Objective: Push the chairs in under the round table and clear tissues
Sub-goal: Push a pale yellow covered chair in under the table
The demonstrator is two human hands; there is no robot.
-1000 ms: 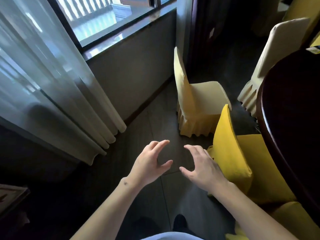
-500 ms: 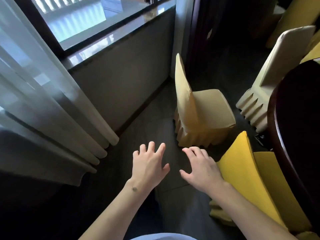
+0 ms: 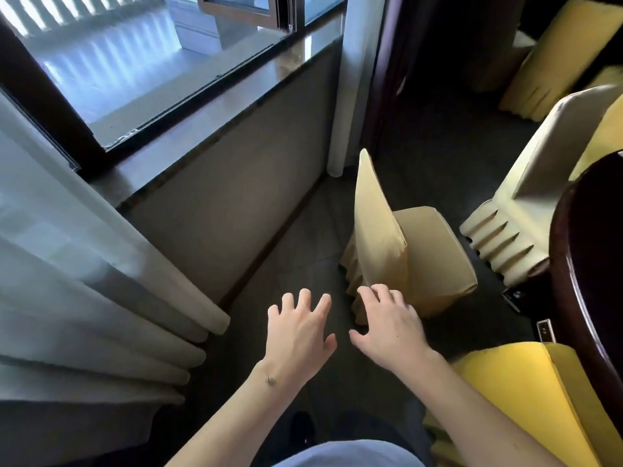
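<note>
A chair in a pale yellow cover stands out on the dark floor, apart from the round dark table at the right edge. My left hand and my right hand are stretched out side by side, palms down, fingers spread, holding nothing, just short of that chair. A bright yellow covered chair is tucked at the table near my right arm. A cream covered chair stands further back by the table. No tissues are in view.
Sheer curtains hang at the left beside a low wall under a window sill. A narrow strip of dark floor runs between the wall and the chairs. More yellow chairs stand at the far right.
I have moved forward: the pale chair is nearer and the bright yellow chair has slid down to the lower right. Both hands have turned palms down and spread, reaching ahead.
</note>
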